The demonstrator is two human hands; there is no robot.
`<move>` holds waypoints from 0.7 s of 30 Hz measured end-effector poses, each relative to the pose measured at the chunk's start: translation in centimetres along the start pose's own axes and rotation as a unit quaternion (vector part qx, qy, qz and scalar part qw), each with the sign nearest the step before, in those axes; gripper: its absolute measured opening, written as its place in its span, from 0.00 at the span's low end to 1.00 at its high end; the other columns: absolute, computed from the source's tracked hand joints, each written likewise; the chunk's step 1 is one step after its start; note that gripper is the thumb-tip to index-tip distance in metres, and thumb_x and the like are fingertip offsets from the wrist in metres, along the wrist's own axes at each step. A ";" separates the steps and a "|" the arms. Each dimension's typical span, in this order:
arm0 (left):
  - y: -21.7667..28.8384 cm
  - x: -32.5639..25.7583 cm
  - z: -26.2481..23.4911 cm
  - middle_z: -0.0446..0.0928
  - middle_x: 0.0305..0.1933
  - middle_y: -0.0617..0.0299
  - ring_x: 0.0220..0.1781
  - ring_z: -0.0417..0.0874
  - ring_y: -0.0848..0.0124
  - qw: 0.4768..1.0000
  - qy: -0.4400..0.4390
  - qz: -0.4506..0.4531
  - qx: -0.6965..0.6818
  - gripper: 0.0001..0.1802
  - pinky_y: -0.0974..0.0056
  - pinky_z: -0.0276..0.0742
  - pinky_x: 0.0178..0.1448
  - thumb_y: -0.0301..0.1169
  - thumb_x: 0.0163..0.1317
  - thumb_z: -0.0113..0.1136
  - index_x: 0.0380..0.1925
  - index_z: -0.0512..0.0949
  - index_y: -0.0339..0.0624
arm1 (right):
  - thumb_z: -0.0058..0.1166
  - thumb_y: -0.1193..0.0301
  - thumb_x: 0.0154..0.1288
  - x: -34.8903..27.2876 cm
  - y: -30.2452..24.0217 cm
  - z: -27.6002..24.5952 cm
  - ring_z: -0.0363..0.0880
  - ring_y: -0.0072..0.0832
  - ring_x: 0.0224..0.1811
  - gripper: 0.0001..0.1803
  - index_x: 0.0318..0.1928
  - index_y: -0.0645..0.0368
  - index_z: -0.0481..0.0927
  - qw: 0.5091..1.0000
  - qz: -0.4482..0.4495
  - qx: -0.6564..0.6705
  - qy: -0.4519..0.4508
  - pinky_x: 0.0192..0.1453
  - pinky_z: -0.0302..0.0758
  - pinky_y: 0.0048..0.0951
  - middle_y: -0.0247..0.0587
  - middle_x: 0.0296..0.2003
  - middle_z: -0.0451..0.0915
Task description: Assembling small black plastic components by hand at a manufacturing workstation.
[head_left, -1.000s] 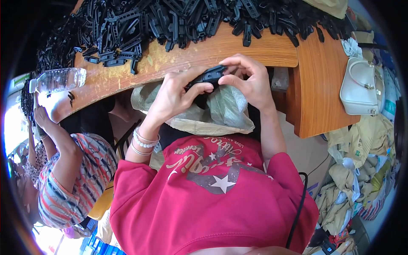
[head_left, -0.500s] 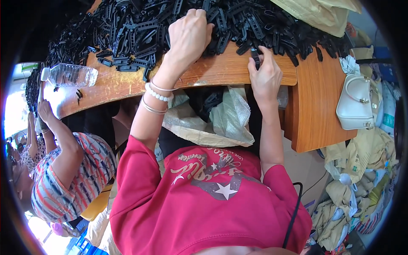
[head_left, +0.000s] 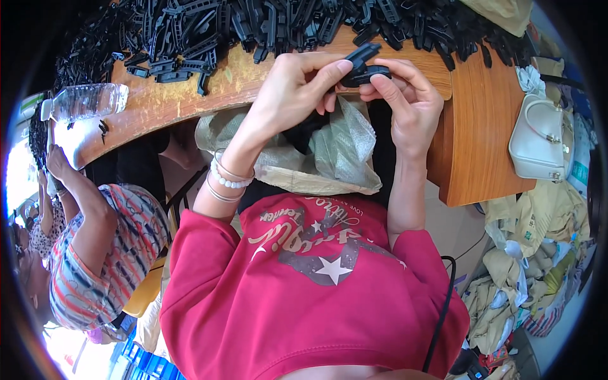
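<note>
Black plastic part (head_left: pixel 362 66) pinched between left hand (head_left: pixel 292 95), right hand (head_left: pixel 410 104).

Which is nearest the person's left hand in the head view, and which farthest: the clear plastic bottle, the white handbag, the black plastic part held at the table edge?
1. Black plastic part, pinched by the left hand.
2. Clear plastic bottle, lying on the table at far left.
3. White handbag, beyond the table's right end.
</note>
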State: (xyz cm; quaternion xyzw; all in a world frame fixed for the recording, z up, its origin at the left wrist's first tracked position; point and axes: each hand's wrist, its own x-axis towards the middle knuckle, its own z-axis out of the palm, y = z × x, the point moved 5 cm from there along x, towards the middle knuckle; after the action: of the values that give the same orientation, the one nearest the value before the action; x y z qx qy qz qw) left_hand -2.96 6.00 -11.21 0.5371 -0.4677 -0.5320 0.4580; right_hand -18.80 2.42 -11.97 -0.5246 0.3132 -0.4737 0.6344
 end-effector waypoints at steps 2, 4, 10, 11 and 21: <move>0.7 -0.4 0.2 0.74 0.19 0.66 0.19 0.73 0.83 0.998 0.018 0.046 0.049 0.13 0.75 0.68 0.23 0.32 0.66 0.56 0.42 0.81 0.32 | 0.56 0.83 0.61 -0.4 -0.2 0.1 0.83 0.26 0.33 0.10 0.43 0.71 0.78 0.999 -0.033 0.013 -0.005 0.38 0.83 0.23 0.42 0.35 0.80; 0.4 -0.2 -0.2 0.74 0.21 0.66 0.20 0.73 0.83 0.997 0.045 0.046 0.030 0.13 0.75 0.68 0.23 0.32 0.66 0.56 0.42 0.81 0.32 | 0.56 0.83 0.60 -0.7 -0.3 0.2 0.83 0.26 0.33 0.10 0.43 0.71 0.79 0.999 -0.050 0.016 -0.011 0.38 0.83 0.24 0.42 0.36 0.79; 0.9 -1.2 1.4 0.76 0.23 0.56 0.20 0.76 0.73 0.992 -0.016 0.077 0.101 0.14 0.68 0.71 0.25 0.31 0.59 0.62 0.42 0.79 0.33 | 0.60 0.84 0.57 -0.9 -0.2 0.1 0.81 0.25 0.35 0.12 0.43 0.70 0.79 0.991 -0.118 -0.061 0.012 0.40 0.82 0.22 0.41 0.41 0.76; 1.1 -1.2 1.3 0.77 0.25 0.53 0.22 0.78 0.66 0.979 0.014 0.121 0.162 0.14 0.66 0.72 0.27 0.29 0.57 0.63 0.41 0.79 0.32 | 0.62 0.83 0.55 -1.0 -0.3 0.2 0.81 0.25 0.37 0.15 0.45 0.69 0.78 0.981 -0.151 -0.119 0.015 0.41 0.81 0.22 0.41 0.41 0.75; 2.0 -1.8 1.0 0.78 0.32 0.48 0.28 0.79 0.53 0.926 0.034 0.271 0.260 0.16 0.58 0.74 0.32 0.29 0.53 0.66 0.40 0.77 0.33 | 0.68 0.81 0.48 0.0 -0.3 -0.6 0.75 0.18 0.35 0.19 0.42 0.66 0.78 0.986 -0.125 -0.113 -0.022 0.42 0.74 0.20 0.35 0.38 0.75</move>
State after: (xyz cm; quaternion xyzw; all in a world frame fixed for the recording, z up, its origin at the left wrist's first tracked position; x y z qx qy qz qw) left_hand -4.03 7.51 -9.02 0.5082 -0.7015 -0.2282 0.4446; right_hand -19.40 2.25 -11.86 -0.6379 0.2827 -0.4990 0.5140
